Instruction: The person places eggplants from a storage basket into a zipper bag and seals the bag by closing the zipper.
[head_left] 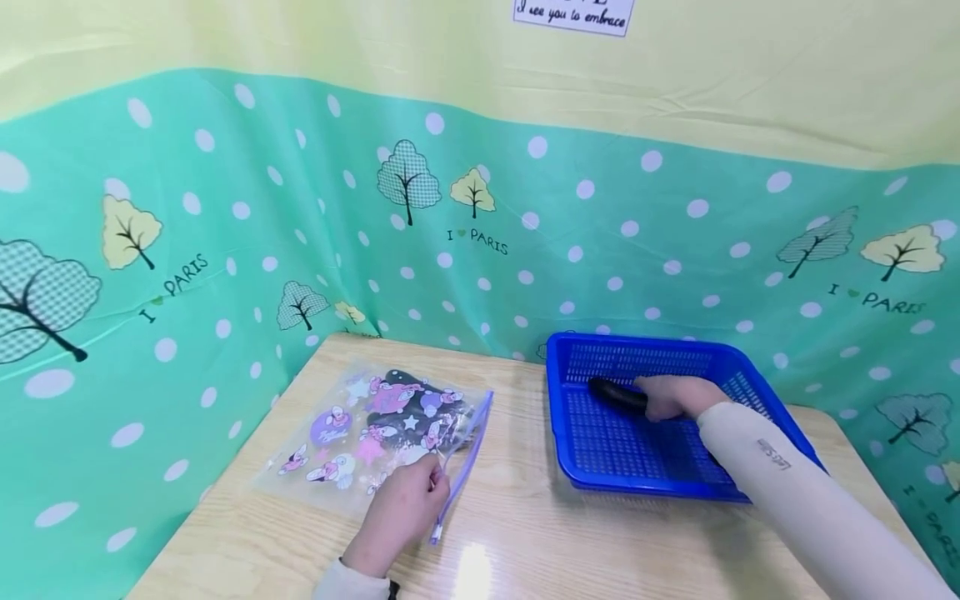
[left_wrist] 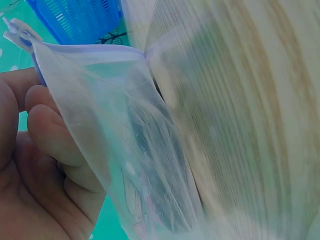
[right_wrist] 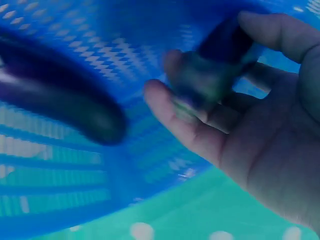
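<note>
My left hand (head_left: 401, 508) pinches the open-side edge of a clear zip bag (head_left: 296, 479) with cartoon prints and a purple zipper strip (head_left: 471, 457). Dark shapes (head_left: 401, 412) show through the plastic; their kind is hard to make out. In the left wrist view, bent fingers (left_wrist: 50, 125) hold the lifted bag edge (left_wrist: 75, 115). Over on the right, my right hand (head_left: 678, 396) reaches into a blue basket (head_left: 558, 433) and grips one end of a dark eggplant (head_left: 617, 396). The right wrist view, blurred, shows its stem end (right_wrist: 200, 82) between the fingers and another eggplant (right_wrist: 65, 95) beside it.
The wooden table (head_left: 517, 467) lies under both bag and basket. A green polka-dot curtain (head_left: 480, 275) with trees hangs behind and at both sides. The basket's raised rim (head_left: 652, 483) surrounds the right hand.
</note>
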